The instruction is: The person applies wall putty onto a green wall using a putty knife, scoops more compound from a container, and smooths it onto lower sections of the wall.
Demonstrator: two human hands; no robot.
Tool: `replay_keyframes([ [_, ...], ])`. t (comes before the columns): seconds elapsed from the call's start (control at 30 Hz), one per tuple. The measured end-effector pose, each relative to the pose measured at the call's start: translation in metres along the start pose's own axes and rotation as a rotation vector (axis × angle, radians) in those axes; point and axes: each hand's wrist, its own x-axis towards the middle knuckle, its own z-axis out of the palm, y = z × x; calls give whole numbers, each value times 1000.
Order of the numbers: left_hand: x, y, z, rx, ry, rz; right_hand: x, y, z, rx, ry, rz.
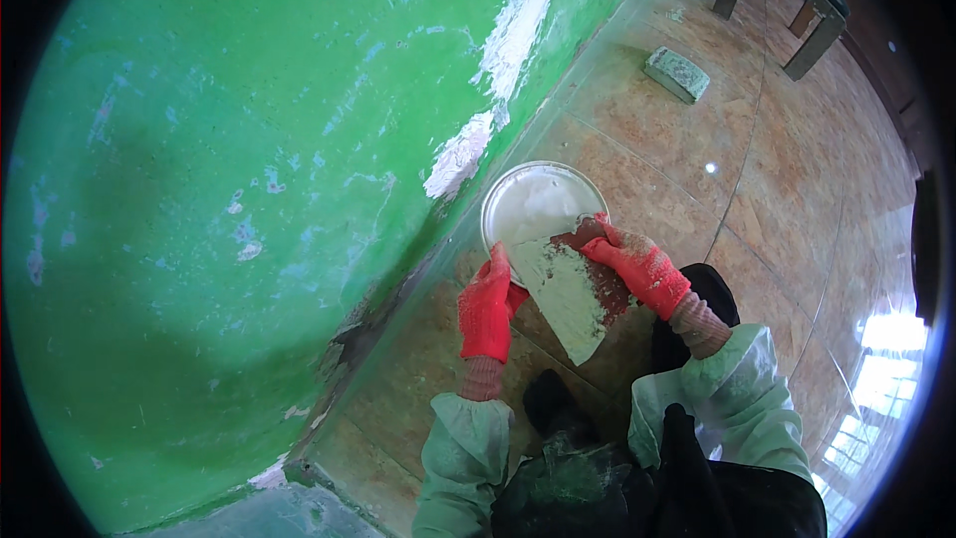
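My right hand [642, 267], in a red work glove, grips the upper right edge of a flat reddish-brown plate [609, 284]. Pale putty [560, 289] coats most of the plate's top, and it tilts down toward my feet. My left hand [485, 309], gloved alike, is closed at the plate's upper left corner, beside the bucket rim. Whatever its fingers hold is hidden behind the glove. Just beyond both hands stands a round white bucket [490, 209] with smooth whitish material inside. The plate's upper edge overlaps the bucket's near rim.
A green wall [249, 269] with peeling paint and white putty patches [463, 154] runs along the left. On the brown tiled floor [677, 169] lies a pale, dusty block [677, 75]. A wooden-legged stool [817, 45] stands at the far right. My shoes [550, 401] are close below the plate.
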Motion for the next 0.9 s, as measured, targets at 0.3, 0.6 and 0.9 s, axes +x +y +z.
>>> replay_keyframes([
  [0.3, 7, -5, -8, -16, 65, -19, 7, 17, -1, 476, -36, -19],
  [0.6, 20, -32, -28, -106, -54, 53, -15, -20, -39, 448, 146, 6],
  [0.9, 21, -36, -27, -172, -76, 41, -24, -8, -55, 344, 210, 162],
])
